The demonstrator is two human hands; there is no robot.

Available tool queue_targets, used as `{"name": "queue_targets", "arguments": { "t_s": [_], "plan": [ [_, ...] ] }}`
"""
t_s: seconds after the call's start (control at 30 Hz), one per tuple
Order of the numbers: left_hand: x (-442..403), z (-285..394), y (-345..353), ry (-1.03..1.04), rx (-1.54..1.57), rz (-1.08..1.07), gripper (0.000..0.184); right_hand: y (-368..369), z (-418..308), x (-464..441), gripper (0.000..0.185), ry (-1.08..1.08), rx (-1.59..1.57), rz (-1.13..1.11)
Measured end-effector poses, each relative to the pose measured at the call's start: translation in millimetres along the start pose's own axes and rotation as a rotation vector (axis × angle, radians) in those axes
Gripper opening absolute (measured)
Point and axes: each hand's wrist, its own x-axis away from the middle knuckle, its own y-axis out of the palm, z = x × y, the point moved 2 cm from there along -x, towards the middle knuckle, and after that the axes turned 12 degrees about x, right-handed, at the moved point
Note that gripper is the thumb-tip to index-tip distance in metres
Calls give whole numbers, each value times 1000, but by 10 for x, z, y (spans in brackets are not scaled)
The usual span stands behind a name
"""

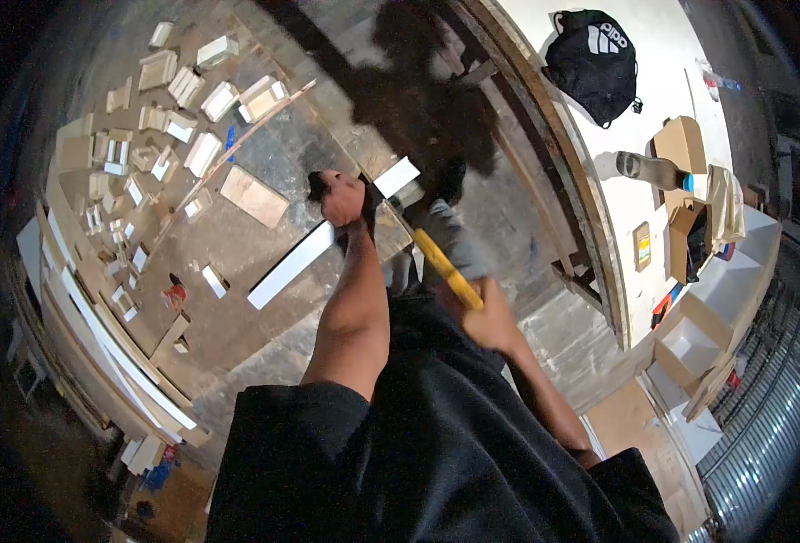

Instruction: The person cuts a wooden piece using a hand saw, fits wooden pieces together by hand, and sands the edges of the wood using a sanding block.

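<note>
My left hand [344, 197] is closed over the middle of a long white strip [293, 264] on the worktable. Beyond the hand, the strip's other end sticks out past the table's edge. Something dark shows beside the left fingers; I cannot tell what it is. In my right hand [492, 319], fingers wrapped round one end, is a yellow bar-shaped tool [436, 256]. It points toward the table edge, apart from the strip. Any blade on it is hidden. On the table near my left hand lies a flat plywood rectangle [255, 195].
Several small wooden blocks [202, 154] are scattered across the table's far left. Long white and wooden strips [114, 326] lie along its left side. On the white table at right are a black drawstring bag [592, 68], a bottle [651, 169] and an open cardboard box [680, 145].
</note>
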Motion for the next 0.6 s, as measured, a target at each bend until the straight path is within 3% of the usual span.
{"name": "queue_targets", "arguments": {
  "t_s": [0.03,0.1,0.13,0.23,0.33,0.4,0.43,0.5,0.6],
  "plan": [
    [-30,36,19,1,9,9,11,-16,106,59,47,-34,65,-28],
    [8,15,-43,67,11,30,10,-6,216,217,37,-147,-147,-81],
    [14,37,-63,72,28,19,10,141,255,123,26,-22,-177,128],
    [-6,-4,-2,90,-28,83,8,36,113,-2,27,-163,-122,16],
    [3,-25,40,114,62,63,7,-43,87,196,31,-65,-38,24],
    [-28,41,-46,105,54,89,8,-53,21,295,43,-65,43,-151],
    [-48,85,-61,156,36,137,8,-5,110,238,43,-75,47,-158],
    [-11,13,-34,147,-47,120,8,168,390,41,49,-40,-188,70],
    [-50,-18,27,45,56,56,10,189,105,-62,45,-68,-81,-1]
  ]
}}
